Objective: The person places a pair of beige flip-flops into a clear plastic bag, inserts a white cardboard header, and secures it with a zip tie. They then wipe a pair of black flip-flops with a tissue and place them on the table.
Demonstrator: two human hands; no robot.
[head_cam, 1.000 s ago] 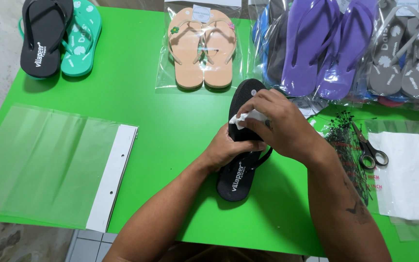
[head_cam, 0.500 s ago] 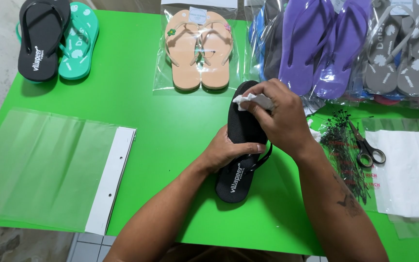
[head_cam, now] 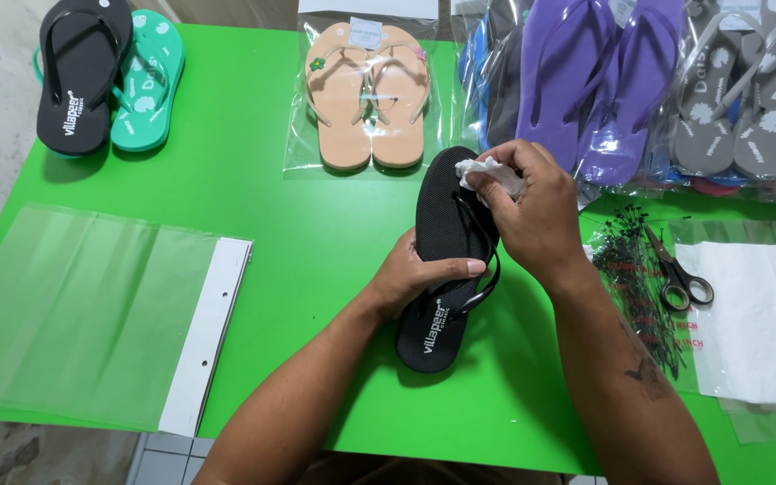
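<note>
Pressing a crumpled white cloth against the toe end of a black flip-flop, the right hand is curled tight, its fingers bunched around the wad. The left hand clasps the same sandal at mid-length, thumb laid flat across the footbed and the other fingers wrapped under the far edge, so it is closed on the sole. The flip-flop lies on the green table just right of centre, toe pointing away from the person and heel nearest them; its footbed is a fine-textured matte black with white lettering at the heel, and its thin glossy black strap loops out on the right side. Just beyond the toe sits a clear bag with a peach pair of flip-flops, and to the right of that a heap of bagged pairs in purple and grey. Near the right forearm lie a bundle of thin black tag pins, a pair of scissors and a stack of white sheets. Well apart on the left, a stack of empty clear bags with a white header strip lies flat, and at the far left corner a black flip-flop rests partly over a teal one.
</note>
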